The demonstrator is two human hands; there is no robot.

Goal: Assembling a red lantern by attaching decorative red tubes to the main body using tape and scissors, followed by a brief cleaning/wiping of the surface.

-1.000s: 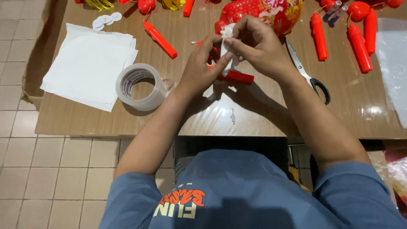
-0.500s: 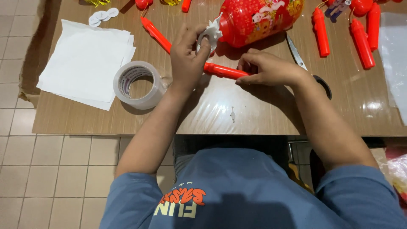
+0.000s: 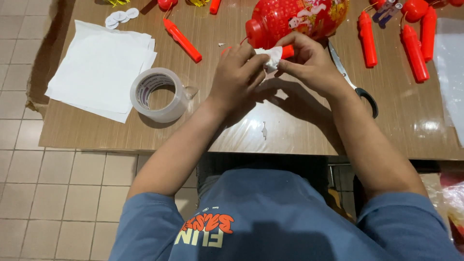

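Above the wooden table (image 3: 299,130), my left hand (image 3: 238,72) and my right hand (image 3: 309,60) meet on a small red tube (image 3: 288,51). A crumpled white piece of paper or tape (image 3: 271,57) sits around the tube between my fingertips. My left fingers pinch that white piece; my right fingers grip the tube's end. Just behind my hands lies a round red lantern (image 3: 299,17) with printed figures.
A roll of clear tape (image 3: 157,94) stands left of my hands beside a stack of white sheets (image 3: 99,70). Scissors (image 3: 355,84) lie to the right. Several red tubes (image 3: 415,50) lie at the back right, another tube (image 3: 182,39) at the back left. Small white discs (image 3: 121,18) lie far left.
Both hands have lifted off the table with the red tube and come together. The white piece is now wrapped at the tube between my fingers.
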